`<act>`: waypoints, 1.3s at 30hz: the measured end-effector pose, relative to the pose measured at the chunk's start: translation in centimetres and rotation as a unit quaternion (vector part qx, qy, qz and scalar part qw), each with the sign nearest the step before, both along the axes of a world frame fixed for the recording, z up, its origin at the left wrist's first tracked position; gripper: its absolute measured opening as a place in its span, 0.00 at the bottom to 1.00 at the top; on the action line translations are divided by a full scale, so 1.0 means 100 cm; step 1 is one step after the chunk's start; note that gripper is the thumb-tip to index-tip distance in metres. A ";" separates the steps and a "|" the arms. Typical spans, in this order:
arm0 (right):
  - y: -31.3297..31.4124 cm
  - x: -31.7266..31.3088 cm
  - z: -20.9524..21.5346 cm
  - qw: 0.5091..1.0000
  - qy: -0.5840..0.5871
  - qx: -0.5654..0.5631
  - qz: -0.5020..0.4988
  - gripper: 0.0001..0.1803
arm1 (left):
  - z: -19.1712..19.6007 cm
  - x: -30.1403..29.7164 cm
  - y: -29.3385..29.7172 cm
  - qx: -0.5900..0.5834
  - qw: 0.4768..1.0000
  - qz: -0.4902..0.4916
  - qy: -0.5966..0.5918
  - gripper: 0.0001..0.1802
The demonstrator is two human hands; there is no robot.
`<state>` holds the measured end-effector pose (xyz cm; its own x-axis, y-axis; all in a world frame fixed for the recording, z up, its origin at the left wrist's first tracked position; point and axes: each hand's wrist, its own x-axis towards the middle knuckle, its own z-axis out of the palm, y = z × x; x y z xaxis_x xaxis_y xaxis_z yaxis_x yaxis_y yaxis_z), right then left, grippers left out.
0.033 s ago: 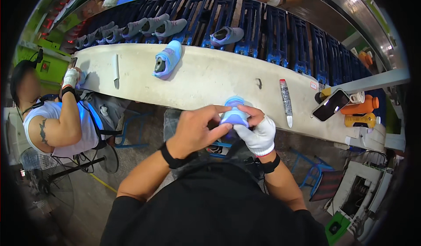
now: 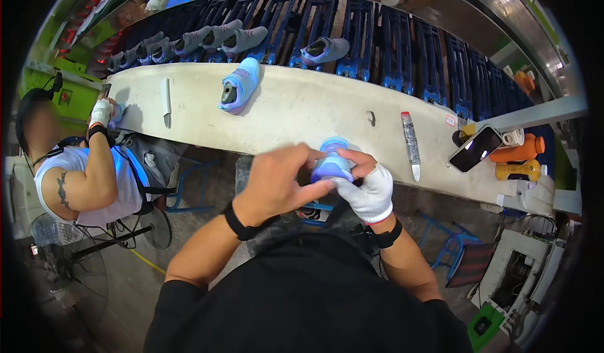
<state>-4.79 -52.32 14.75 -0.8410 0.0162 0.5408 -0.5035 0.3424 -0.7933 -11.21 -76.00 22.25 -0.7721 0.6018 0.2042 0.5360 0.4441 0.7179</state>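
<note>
A light blue and lilac sneaker (image 2: 333, 155) is held between my two hands, just over the near edge of the white worktable (image 2: 283, 111). My bare left hand (image 2: 274, 180) is closed on its left side, index finger and thumb against the shoe. On the other side, my right hand (image 2: 371, 193), in a white glove with bare fingertips, grips it with thumb and fingers. Part of the shoe is hidden behind the fingers. Another blue sneaker (image 2: 240, 86) lies on the table, farther off and to the left.
Grey sneakers (image 2: 242, 40) stand on a dark blue slatted conveyor behind the table. A knife with a wrapped handle (image 2: 410, 145), a phone (image 2: 475, 148) and bottles (image 2: 519, 170) lie to the right. Leftward sit a white-handled blade (image 2: 166, 101) and a co-worker (image 2: 82, 177).
The sneaker has turned slightly in my hands and shifted a little left. My left hand has moved up slightly along its side, and its fingers look a bit blurred.
</note>
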 end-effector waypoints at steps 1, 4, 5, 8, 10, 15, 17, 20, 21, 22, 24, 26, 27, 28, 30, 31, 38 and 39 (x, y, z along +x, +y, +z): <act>-0.004 -0.001 0.006 0.998 0.015 0.058 -0.001 0.20 | 0.015 -0.003 -0.001 -0.058 0.997 0.003 0.060 0.39; -0.019 -0.002 0.001 0.994 -0.043 0.094 -0.029 0.18 | 0.010 -0.011 0.016 -0.073 0.989 -0.017 0.131 0.46; -0.018 0.005 0.002 0.988 -0.096 0.119 -0.039 0.18 | 0.006 -0.014 0.014 -0.084 0.989 -0.021 0.116 0.48; -0.006 0.009 0.004 0.969 -0.172 0.163 -0.067 0.18 | -0.002 -0.022 -0.004 -0.133 0.988 -0.042 0.068 0.47; -0.001 0.011 0.004 0.970 -0.141 0.188 -0.062 0.18 | -0.011 -0.019 -0.006 -0.095 0.992 -0.028 0.075 0.44; -0.007 0.004 0.003 0.970 -0.178 0.146 -0.076 0.18 | -0.032 -0.009 -0.009 -0.067 0.991 0.014 0.114 0.39; -0.006 0.003 0.005 0.966 -0.179 0.172 -0.071 0.18 | -0.032 -0.005 -0.007 -0.059 0.990 0.007 0.129 0.39; -0.002 0.006 -0.003 0.957 -0.182 0.204 -0.094 0.20 | -0.014 0.000 0.002 -0.089 0.986 -0.005 0.139 0.38; -0.003 0.010 0.006 0.948 -0.256 0.163 -0.096 0.26 | -0.009 0.004 0.004 -0.097 0.985 -0.029 0.136 0.39; 0.004 0.012 0.009 0.938 -0.236 0.242 -0.080 0.39 | -0.006 0.006 0.008 -0.100 0.985 -0.054 0.132 0.39; 0.010 0.020 0.031 0.961 -0.087 0.248 -0.088 0.46 | -0.017 0.007 0.017 0.004 0.990 -0.075 0.122 0.40; 0.021 0.023 0.035 0.976 -0.049 0.208 -0.051 0.49 | -0.035 0.016 0.031 0.104 0.987 -0.038 0.113 0.38; 0.018 0.027 0.039 0.991 -0.121 0.053 -0.003 0.47 | -0.051 0.019 0.037 0.140 0.984 -0.026 0.103 0.38; 0.016 0.028 0.043 0.975 -0.192 -0.103 0.042 0.44 | -0.060 0.021 0.043 0.178 0.980 -0.016 0.092 0.39; 0.019 0.022 0.042 0.991 -0.132 0.006 0.013 0.39 | -0.072 0.025 0.052 0.216 0.967 -0.005 0.137 0.34; 0.022 0.018 0.041 0.993 -0.103 0.062 -0.003 0.37 | -0.076 0.026 0.055 0.225 0.963 0.008 0.150 0.32; 0.016 0.009 0.038 0.995 -0.096 0.019 0.024 0.35 | -0.091 0.022 0.050 0.244 0.956 -0.014 0.165 0.22; 0.016 0.007 0.039 0.994 -0.100 0.019 0.028 0.34 | -0.090 0.020 0.051 0.257 0.956 -0.009 0.139 0.22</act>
